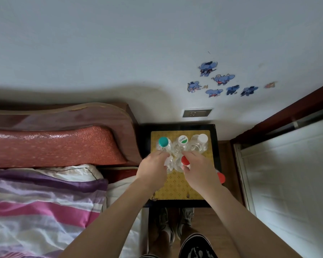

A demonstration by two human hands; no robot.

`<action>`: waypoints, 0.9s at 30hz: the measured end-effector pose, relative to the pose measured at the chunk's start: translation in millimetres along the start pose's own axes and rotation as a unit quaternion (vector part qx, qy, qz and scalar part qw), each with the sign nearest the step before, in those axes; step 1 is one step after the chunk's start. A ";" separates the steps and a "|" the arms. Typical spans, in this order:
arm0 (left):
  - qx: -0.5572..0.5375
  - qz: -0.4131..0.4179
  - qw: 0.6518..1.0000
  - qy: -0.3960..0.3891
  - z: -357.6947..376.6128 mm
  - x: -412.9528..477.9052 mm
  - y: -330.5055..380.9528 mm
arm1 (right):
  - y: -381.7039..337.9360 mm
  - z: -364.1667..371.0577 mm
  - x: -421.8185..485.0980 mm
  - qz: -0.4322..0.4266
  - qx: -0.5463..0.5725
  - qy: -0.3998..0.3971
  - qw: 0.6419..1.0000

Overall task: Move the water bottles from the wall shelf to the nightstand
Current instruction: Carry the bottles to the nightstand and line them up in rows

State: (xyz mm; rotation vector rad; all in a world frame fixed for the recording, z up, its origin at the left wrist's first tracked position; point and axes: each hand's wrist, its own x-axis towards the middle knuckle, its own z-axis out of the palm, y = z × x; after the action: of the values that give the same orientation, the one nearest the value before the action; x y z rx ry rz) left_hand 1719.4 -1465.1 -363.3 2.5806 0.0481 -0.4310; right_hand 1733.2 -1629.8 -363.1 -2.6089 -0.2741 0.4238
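We look down along a pale wall (101, 43), with a bed (35, 202) in striped covers well to the left of our fingers. Directly under them stands the dark nightstand (217, 146), topped by a yellow patterned mat (177, 189).

Our left hand (153, 166) curls its fingers over the top of a clear bottle (168, 163). The cap is hidden, so we cannot tell exactly which way this bottle points. Our right hand (199, 170) grips a red-capped bottle (185, 161), with fingers above and thumb below its neck. It stands upright on the mat, its long axis vertical and its cap aimed up at us. The two held bottles sit just beside each other, between the two hands.

Just beyond our fingertips, three more bottles stand upright in a row, caps up. The teal-capped bottle (163, 142) is nearest the left fingers, the green-and-white-capped bottle (183, 140) is in the middle, and the white-capped bottle (202, 139) is past the right fingers. Another red cap (221, 178) shows behind our right wrist at the nightstand's edge.

Farther beyond, a wall socket (197, 113) and small blue cartoon stickers (222, 80) sit on the wall.
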 end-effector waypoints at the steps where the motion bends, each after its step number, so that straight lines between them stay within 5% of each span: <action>1: 0.000 0.002 1.000 0.000 0.0 0.3 0.3 | 1.8 -2.0 -2.4 0.001 -0.004 -0.002 1.000; 15: 0.008 -0.014 1.000 -0.002 -2.5 -0.4 6.0 | 60.6 -32.8 -60.0 0.097 -0.077 -0.022 0.992; 27: 0.011 -0.012 1.000 0.008 -1.1 -2.0 6.9 | 53.3 -29.3 -29.0 0.072 -0.070 -0.014 0.995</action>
State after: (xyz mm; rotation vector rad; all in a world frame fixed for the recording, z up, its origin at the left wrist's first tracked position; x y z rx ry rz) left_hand 1718.6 -1470.3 -358.4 2.6072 0.0795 -0.4217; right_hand 1722.5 -1696.1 -357.4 -2.7721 -0.1280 0.5088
